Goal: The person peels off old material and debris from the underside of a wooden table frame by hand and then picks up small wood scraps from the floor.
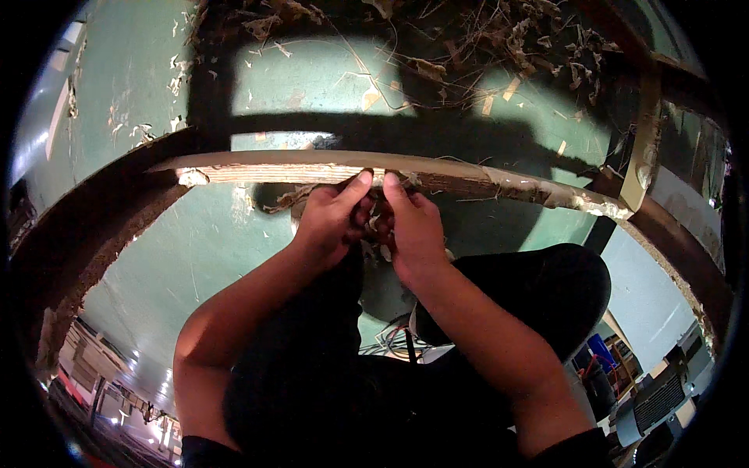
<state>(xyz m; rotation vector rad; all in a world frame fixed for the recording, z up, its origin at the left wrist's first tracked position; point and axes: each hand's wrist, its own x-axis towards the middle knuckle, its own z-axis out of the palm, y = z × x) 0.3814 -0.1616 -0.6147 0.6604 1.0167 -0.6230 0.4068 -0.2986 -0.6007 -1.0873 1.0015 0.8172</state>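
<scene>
A curved wooden rail [289, 173] crosses the view ahead of me, its lit near face showing bare grain on the left and dark, ragged residue on the right. My left hand [326, 218] and my right hand [413, 230] meet side by side at its middle. Both thumbs press on the rail's near edge, and the other fingers curl beneath, partly hidden in shadow. A torn, fibrous brown strip [290, 200] sticks out to the left of my left hand. Pale scraps [385, 251] hang below and between the hands.
Dark frame members [101, 199] run down the left, and a short crosspiece [644, 148] joins the rail at right. Shavings and torn scraps [499, 47] litter the green surface [304, 82] beyond. Coiled cables [398, 337] lie between my legs. A ribbed motor-like unit [659, 402] stands lower right.
</scene>
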